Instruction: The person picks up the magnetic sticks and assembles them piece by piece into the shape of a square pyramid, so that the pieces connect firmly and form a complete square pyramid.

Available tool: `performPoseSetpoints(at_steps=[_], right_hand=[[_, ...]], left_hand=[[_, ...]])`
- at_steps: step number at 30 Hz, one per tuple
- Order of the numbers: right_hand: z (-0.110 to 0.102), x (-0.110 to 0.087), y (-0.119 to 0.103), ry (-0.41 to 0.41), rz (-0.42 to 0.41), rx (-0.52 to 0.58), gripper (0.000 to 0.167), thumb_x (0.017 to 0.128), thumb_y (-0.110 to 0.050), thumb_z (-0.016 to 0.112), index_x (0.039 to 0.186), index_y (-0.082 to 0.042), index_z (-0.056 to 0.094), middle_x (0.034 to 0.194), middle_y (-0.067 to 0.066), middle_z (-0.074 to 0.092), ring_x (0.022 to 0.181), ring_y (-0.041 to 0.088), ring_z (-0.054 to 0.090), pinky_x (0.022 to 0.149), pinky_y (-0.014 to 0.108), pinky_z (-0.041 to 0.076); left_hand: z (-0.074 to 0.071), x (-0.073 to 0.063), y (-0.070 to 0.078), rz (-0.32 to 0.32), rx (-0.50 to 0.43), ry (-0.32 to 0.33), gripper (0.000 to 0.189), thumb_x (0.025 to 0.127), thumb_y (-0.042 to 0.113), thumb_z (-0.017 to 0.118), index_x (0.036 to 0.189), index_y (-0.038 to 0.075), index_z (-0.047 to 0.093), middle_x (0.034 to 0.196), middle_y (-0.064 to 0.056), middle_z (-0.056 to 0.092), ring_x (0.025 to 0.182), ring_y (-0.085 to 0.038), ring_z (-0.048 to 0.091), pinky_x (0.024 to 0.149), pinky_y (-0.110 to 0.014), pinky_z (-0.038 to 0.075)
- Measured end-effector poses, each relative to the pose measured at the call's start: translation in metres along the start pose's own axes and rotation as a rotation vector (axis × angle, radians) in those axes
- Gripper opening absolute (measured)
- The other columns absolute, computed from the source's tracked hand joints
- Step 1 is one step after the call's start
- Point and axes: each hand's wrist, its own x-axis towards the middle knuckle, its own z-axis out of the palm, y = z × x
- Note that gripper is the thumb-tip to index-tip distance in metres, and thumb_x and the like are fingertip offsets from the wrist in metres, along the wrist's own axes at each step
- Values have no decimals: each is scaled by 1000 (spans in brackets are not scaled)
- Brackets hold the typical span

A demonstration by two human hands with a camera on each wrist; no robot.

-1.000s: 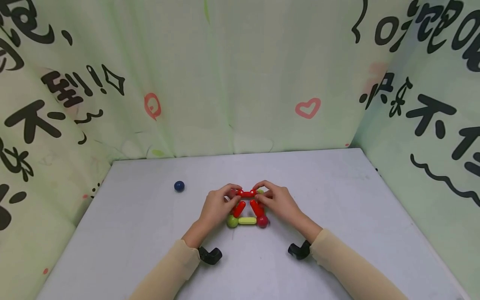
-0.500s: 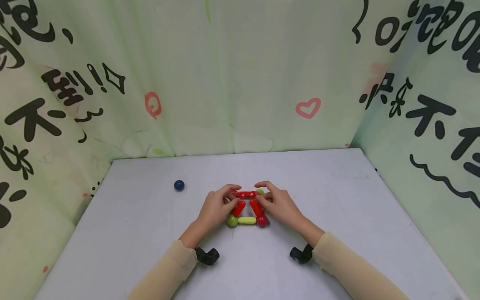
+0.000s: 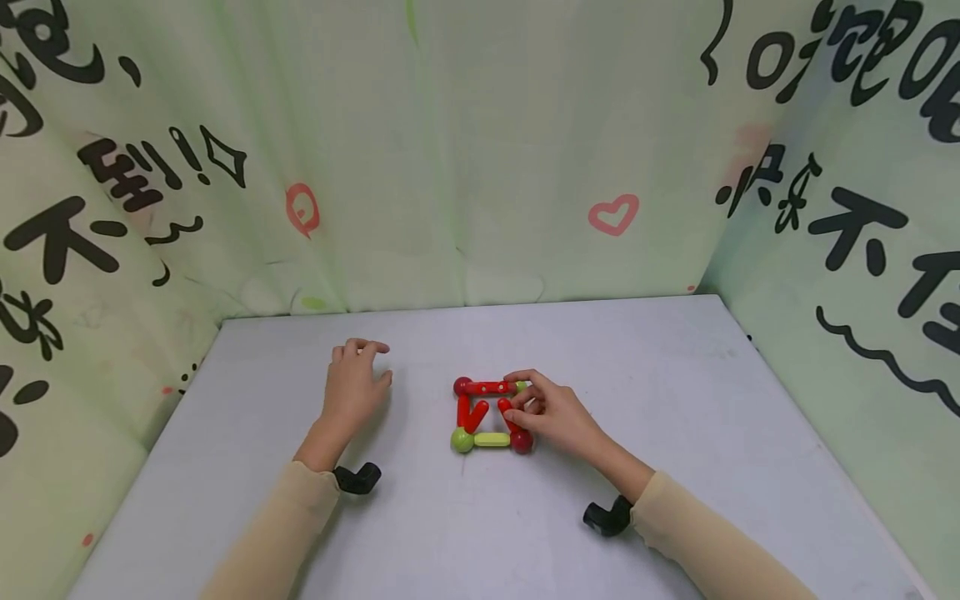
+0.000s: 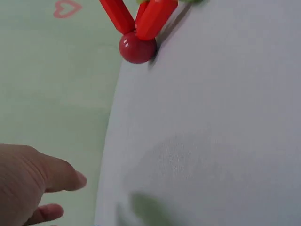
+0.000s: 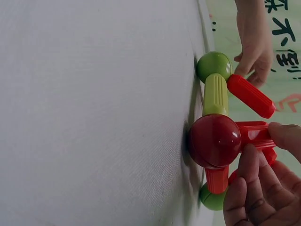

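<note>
A square frame of building rods and balls lies mid-table. In the head view it has a red ball [image 3: 462, 386] and a green ball [image 3: 461, 440] on the left, a dark red ball [image 3: 522, 441] at front right, and a green ball half behind my fingers. A yellow-green rod [image 3: 492, 439] forms the front side, a red rod [image 3: 487, 387] the back. Another red rod [image 3: 477, 416] slants up from the front-left ball. My right hand [image 3: 551, 408] pinches a red rod [image 5: 254, 133] rising from the dark red ball. My left hand [image 3: 351, 385] hovers off to the left, fingers spread and loosely bent.
The white table [image 3: 652, 358] carries the frame. Patterned green curtain [image 3: 525, 150] stands along its back and sides. Black wrist cameras [image 3: 358, 479] jut from both sleeves. My left hand covers the spot of the blue ball.
My left hand has let go of the frame's back-left corner and moved left over the blue ball, now out of sight. The right hand stays at the frame's right side.
</note>
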Motion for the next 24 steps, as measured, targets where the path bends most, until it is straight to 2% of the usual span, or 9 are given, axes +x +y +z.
performPoseSetpoints(at_steps=[2, 5, 11, 17, 21, 24], right_hand=[[1, -1, 0, 6, 9, -3, 49, 95, -21, 75, 140, -14, 56, 105, 3, 74, 79, 13, 67, 70, 27, 53], [1, -2, 0, 14, 18, -15, 46, 98, -22, 71, 141, -14, 56, 105, 3, 74, 77, 13, 66, 69, 27, 52], [0, -3, 0, 17, 25, -27, 42, 100, -19, 64, 141, -14, 57, 106, 4, 74, 76, 14, 64, 69, 28, 51], [-1, -3, 2, -2, 31, -17, 46, 98, -18, 67, 142, -14, 55, 108, 4, 75, 79, 14, 65, 71, 29, 52], [0, -3, 4, -13, 25, -16, 48, 97, -18, 70, 142, -14, 54, 107, 3, 75, 80, 13, 65, 70, 29, 52], [0, -3, 5, -12, 16, -12, 49, 96, -17, 71, 142, -14, 54, 107, 3, 75, 81, 14, 65, 70, 28, 52]], left_hand=[[-4, 0, -9, -27, 55, 6, 41, 94, 11, 69, 133, 3, 62, 137, -26, 50, 128, -49, 43, 103, -62, 40], [-7, -1, -19, -71, 88, -24, 45, 91, 6, 64, 136, 1, 58, 137, -30, 48, 127, -51, 41, 102, -64, 39], [-8, -1, -28, -100, 24, -64, 44, 90, 0, 57, 134, -1, 56, 137, -32, 47, 124, -51, 47, 97, -62, 47], [-1, 1, -27, -91, -40, -119, 39, 93, 0, 58, 131, -1, 54, 134, -32, 47, 113, -50, 60, 96, -59, 51], [12, 1, -19, -79, -39, -186, 38, 95, 2, 61, 132, 0, 55, 131, -29, 53, 118, -47, 60, 100, -57, 51], [20, 1, -9, -45, -47, -198, 39, 95, 4, 65, 132, 0, 57, 130, -27, 58, 121, -44, 61, 102, -56, 50]])
